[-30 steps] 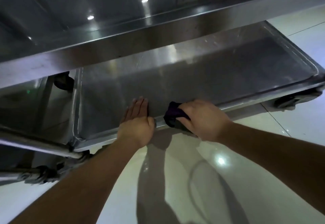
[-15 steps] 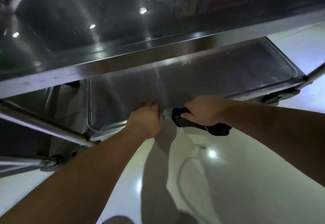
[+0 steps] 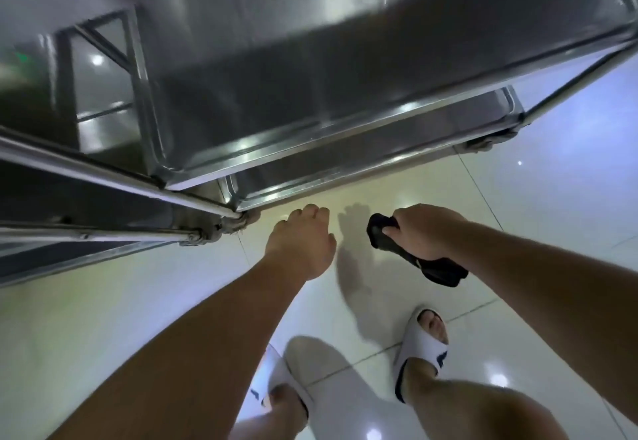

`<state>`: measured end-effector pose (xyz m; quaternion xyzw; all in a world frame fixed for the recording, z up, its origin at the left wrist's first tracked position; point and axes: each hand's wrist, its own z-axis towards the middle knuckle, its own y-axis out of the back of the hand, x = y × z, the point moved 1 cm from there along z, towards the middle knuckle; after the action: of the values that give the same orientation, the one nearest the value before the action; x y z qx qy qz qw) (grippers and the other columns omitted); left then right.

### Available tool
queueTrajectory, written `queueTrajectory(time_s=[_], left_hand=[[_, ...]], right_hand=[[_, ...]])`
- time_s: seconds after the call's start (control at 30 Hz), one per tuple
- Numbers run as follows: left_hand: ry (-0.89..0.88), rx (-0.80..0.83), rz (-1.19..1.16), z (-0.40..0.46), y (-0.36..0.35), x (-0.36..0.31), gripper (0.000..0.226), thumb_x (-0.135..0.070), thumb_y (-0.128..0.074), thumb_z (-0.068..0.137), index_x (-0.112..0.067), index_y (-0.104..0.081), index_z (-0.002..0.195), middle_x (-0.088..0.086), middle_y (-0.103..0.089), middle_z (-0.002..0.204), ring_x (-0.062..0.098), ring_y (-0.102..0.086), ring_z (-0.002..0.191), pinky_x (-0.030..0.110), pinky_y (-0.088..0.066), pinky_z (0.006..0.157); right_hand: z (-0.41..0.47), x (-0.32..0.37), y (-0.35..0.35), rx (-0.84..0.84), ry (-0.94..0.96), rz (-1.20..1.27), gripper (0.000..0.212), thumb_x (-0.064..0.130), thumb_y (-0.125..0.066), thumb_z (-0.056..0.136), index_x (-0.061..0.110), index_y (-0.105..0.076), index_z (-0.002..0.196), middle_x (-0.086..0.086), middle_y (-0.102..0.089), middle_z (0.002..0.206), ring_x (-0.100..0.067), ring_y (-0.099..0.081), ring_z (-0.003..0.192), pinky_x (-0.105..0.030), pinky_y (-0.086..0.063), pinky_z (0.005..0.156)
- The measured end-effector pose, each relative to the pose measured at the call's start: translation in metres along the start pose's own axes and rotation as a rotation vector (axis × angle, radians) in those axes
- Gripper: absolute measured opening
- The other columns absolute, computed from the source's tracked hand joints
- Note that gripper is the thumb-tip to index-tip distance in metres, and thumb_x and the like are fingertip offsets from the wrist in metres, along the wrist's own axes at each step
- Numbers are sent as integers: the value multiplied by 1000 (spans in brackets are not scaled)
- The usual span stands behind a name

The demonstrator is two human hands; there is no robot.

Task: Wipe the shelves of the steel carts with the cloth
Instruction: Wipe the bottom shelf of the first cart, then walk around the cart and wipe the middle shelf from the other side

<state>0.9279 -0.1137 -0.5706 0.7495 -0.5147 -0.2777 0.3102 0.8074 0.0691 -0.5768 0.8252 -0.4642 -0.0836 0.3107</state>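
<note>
Head view, looking down past a steel cart [image 3: 345,70] to a glossy tiled floor [image 3: 518,198]. The right hand [image 3: 423,232] grips a dark cloth [image 3: 414,253], fingers curled round it; one bunched end shows in front of the knuckles, the other end hangs below the wrist. Cloth and hand are above the floor, just off the front edge of the cart's bottom shelf [image 3: 345,160], not touching it. The left hand [image 3: 299,241] holds nothing; its fingers are loosely curled, knuckles towards the front left corner of the bottom shelf, apart from the steel. A higher shelf [image 3: 310,87] overhangs the bottom one. A second cart's frame [image 3: 103,232] sits at the left, its corner next to the first cart's corner. Both feet, in white slides [image 3: 423,346], stand on the floor at bottom of view.
</note>
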Motion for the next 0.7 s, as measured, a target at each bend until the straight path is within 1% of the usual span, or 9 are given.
queueTrajectory(time_s=[0.07,0.13,0.2,0.3,0.4,0.57,0.63,0.7], left_hand=[[5,14,-10,-38,29,-14,50,-38,-41,106,-17,-39,152,3,-43,153,27,-47,133,43,-42,102],[5,21,-9,-74,58,-27,49,-39,-40,106,-18,-41,150,3,-45,151,26,-49,131,42,-42,100],[10,22,-29,-109,88,-40,48,-40,-40,106,-19,-42,150,2,-45,150,25,-49,130,42,-42,100],[7,17,-40,-157,129,-57,48,-41,-39,107,-20,-42,150,1,-45,150,24,-48,130,41,-42,100],[-25,-12,-43,-199,167,-71,48,-42,-38,107,-20,-43,149,1,-46,148,24,-49,129,41,-42,99],[-88,-78,-46,-253,225,-83,49,-42,-40,106,-19,-43,150,3,-45,153,27,-48,134,45,-44,102],[-115,-96,-50,-268,241,-84,50,-42,-41,106,-19,-44,150,5,-45,153,28,-47,136,46,-45,104],[-145,-115,-24,-285,254,-85,51,-42,-41,105,-19,-45,150,6,-47,152,29,-48,135,46,-46,103]], right_hand=[[-46,4,15,-12,10,25,40,49,-31,108,17,-53,102,0,-57,86,-20,-57,80,-35,-40,70],[-91,8,32,-32,21,41,40,49,-30,108,17,-52,100,-1,-60,88,-19,-58,78,-34,-41,70],[-134,10,50,-64,6,69,39,50,-30,108,17,-51,100,0,-58,86,-19,-58,78,-34,-42,71],[-197,15,77,-108,-28,94,37,50,-30,107,19,-49,97,4,-53,79,-16,-55,73,-34,-42,68],[-253,22,100,-152,-67,114,37,50,-30,107,21,-48,93,4,-54,78,-14,-54,70,-34,-43,66],[-331,40,134,-230,-130,171,35,49,-31,107,20,-47,94,4,-52,77,-18,-55,72,-35,-42,68],[-354,46,141,-262,-167,220,36,48,-32,108,19,-49,95,3,-53,78,-15,-53,70,-35,-40,67],[-376,53,145,-281,-207,245,37,49,-31,108,19,-50,98,3,-54,80,-15,-53,71,-34,-39,68]])
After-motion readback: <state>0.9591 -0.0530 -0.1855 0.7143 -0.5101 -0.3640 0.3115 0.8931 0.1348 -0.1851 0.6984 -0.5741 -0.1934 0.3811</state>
